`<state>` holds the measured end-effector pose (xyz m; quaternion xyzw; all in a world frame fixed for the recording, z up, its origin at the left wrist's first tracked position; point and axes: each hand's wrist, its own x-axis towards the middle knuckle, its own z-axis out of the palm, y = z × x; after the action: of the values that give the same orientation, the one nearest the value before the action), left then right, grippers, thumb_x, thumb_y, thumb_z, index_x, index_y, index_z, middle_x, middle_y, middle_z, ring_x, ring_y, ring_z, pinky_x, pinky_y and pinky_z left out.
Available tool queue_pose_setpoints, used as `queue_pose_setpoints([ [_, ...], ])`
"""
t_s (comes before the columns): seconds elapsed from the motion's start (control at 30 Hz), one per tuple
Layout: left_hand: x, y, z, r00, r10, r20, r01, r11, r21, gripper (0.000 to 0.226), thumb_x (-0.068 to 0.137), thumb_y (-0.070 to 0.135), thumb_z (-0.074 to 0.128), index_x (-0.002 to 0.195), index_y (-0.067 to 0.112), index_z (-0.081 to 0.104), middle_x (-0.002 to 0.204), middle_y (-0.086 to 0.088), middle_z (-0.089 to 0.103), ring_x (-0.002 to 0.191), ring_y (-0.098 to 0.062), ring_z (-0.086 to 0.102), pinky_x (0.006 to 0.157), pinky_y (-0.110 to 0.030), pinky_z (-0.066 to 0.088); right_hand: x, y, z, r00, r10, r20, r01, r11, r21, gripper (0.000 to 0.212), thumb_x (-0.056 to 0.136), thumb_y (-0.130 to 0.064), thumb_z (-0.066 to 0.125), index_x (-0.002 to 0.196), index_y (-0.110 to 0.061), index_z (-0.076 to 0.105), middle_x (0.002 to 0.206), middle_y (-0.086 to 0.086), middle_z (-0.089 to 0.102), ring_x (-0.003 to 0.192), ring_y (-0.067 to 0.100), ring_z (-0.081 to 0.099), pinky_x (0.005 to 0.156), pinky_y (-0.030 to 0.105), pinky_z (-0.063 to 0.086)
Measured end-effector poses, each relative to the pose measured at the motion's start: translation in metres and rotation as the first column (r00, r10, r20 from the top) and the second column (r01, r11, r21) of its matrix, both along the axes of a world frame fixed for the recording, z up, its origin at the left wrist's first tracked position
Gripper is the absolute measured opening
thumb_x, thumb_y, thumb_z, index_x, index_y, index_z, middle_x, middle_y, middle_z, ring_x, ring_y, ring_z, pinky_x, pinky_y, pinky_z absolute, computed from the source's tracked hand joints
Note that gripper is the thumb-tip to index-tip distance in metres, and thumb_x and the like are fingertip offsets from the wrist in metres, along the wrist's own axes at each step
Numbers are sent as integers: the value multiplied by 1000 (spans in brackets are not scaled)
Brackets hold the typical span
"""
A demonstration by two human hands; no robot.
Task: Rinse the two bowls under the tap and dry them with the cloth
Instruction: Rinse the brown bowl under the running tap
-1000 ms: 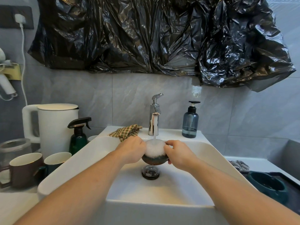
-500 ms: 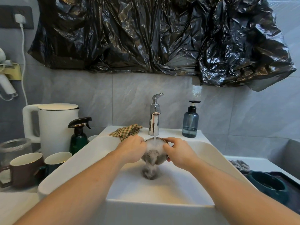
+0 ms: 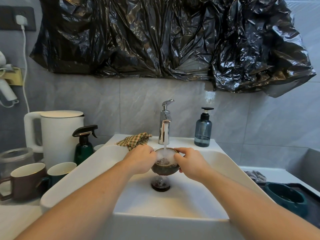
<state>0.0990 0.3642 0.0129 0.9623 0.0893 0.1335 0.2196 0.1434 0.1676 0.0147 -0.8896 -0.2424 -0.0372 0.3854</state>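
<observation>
Both hands are gripping a small dark brown round bowl with a gold rim (image 3: pixel 163 168) over the white basin (image 3: pixel 216 163), the left hand (image 3: pixel 141 159) curling round its left side and the right hand (image 3: pixel 189 162) pinching its right rim, so each grip is closing on that bowl. Water from the chrome tap (image 3: pixel 164 125) just behind the grip is falling into it and foaming, so the first rinse is judged under way. Well right of the grip, a dark green round bowl (image 3: pixel 287 198) is sitting on a tray unrinsed, and the yellow checked cloth (image 3: pixel 134 140) is lying behind-left, with all drying left.
</observation>
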Motion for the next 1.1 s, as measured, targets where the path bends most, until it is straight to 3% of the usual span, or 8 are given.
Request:
queue_pose_setpoints([
  [0.2,-3,-2,3,1000,-17,3,16,1000,14,29,86,28,34,68,16,54,78,-7,62,76,-28,56,66,-39,40,-1,0,0,999,23,-28,-24,999,-34,43,105,-26,38,141,-23,60,91,1,67,71,12,63,60,24,43],
  [0.3,-2,-1,2,1000,2,15,-2,1000,13,30,93,23,38,66,16,50,75,-7,58,74,-27,53,65,-38,38,-1,0,-1,999,34,-34,-35,998,-49,43,105,-25,37,139,-23,61,81,-3,64,70,12,63,57,23,41],
  [0.43,-1,-1,1,1000,17,24,-17,1000,7,32,96,23,39,66,16,47,73,-7,56,71,-27,50,64,-38,35,-1,0,-1,999,23,-36,-26,998,-63,43,106,-26,36,142,-23,59,89,2,64,71,13,62,56,22,40],
  [0.63,-1,0,0,1000,13,11,-13,1000,27,34,98,19,37,67,15,51,81,-9,64,78,-29,56,62,-37,37,1,0,-2,1000,5,-23,-7,998,-59,44,104,-28,37,140,-25,62,87,0,66,68,14,64,58,26,42],
  [0.77,-3,-1,2,999,25,28,-24,999,-25,37,99,23,37,69,14,55,82,-9,68,83,-31,63,69,-41,43,3,0,-2,1000,11,2,-11,999,-47,43,101,-27,38,135,-26,64,78,-6,66,67,14,67,61,27,45],
  [1.0,-5,-3,2,1000,16,7,-16,999,-46,32,95,25,39,72,15,57,88,-13,74,87,-34,69,69,-40,47,2,-1,-2,1000,6,10,-6,1000,-25,44,100,-30,41,138,-33,61,82,-6,69,67,11,68,63,27,48],
  [1.1,-5,-4,3,1000,24,15,-23,999,-38,28,94,26,41,70,16,51,85,-13,72,72,-27,57,65,-38,41,4,0,-3,1000,-4,23,4,1000,-27,46,99,-32,41,142,-34,59,91,-3,70,77,15,69,62,27,48],
])
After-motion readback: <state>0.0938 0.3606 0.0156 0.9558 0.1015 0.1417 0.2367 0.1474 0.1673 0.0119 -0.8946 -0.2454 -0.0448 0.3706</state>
